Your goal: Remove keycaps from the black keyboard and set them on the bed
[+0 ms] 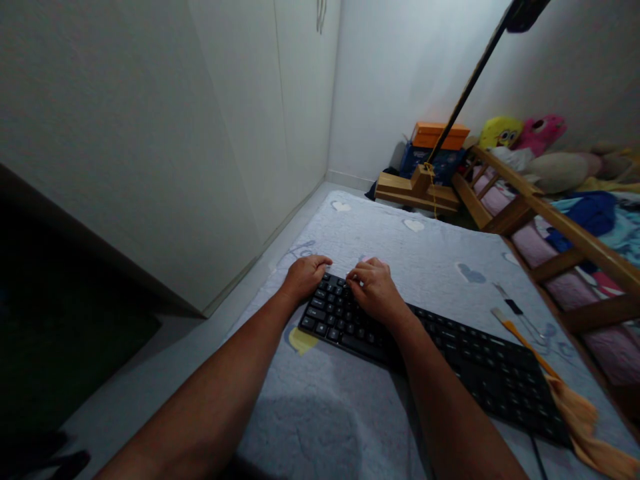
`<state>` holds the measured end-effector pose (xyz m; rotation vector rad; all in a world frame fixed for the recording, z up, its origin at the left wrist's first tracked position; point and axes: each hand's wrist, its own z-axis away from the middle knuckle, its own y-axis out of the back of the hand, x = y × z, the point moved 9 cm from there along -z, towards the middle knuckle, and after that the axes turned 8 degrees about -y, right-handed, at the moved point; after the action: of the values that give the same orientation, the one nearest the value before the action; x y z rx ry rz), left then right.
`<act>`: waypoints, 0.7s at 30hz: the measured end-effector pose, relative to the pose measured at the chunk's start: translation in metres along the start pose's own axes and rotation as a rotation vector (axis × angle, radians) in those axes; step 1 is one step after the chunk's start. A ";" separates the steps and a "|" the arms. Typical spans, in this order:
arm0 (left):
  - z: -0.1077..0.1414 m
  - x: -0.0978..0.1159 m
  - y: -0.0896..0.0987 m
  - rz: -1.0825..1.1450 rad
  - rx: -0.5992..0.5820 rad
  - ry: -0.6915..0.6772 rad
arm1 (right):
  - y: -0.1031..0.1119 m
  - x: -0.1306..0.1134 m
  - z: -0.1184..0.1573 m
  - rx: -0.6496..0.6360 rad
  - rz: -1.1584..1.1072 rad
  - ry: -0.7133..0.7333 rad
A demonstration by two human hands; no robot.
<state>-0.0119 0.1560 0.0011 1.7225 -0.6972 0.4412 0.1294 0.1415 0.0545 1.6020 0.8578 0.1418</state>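
A black full-size computer keyboard (480, 373) lies slantwise on a quilted, pale blue-grey cover. My left hand (304, 279) grips its far left corner, with the fingers closed round the edge. Over the upper left rows of keys, my right hand (376, 291) is closed in a pinch. Something small and whitish shows at its fingertips, too small to name. The right hand and forearm hide part of the keys. Beyond the keyboard's right half lie a brush (517, 339) with an orange handle and a wire tool (514, 308) with a black grip.
An orange cloth (580, 417) lies along the keyboard's right end, and a cable (538, 457) runs off its near edge. Pale cabinet doors (240, 133) rise at left. A wooden bed rail (565, 227) borders the right; a wooden stand (420, 187) with a slanted pole stands behind.
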 end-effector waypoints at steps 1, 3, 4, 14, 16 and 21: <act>0.000 0.000 0.000 0.000 0.000 0.001 | 0.000 0.001 0.000 -0.001 -0.004 -0.005; 0.000 0.000 0.000 0.002 -0.001 0.002 | -0.001 0.004 -0.001 0.003 -0.009 -0.020; 0.000 0.000 0.000 0.002 0.000 0.003 | -0.001 0.005 -0.001 0.009 -0.010 -0.030; 0.001 0.001 0.001 -0.005 -0.004 0.010 | -0.002 0.013 -0.002 0.045 0.013 -0.089; 0.001 0.000 0.000 -0.004 -0.007 0.009 | -0.003 0.013 -0.002 0.041 0.010 -0.086; 0.001 -0.001 -0.001 -0.002 -0.009 0.005 | -0.002 0.008 0.000 0.028 -0.016 -0.057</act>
<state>-0.0120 0.1557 -0.0004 1.7128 -0.6928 0.4405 0.1341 0.1466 0.0497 1.6168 0.8318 0.0726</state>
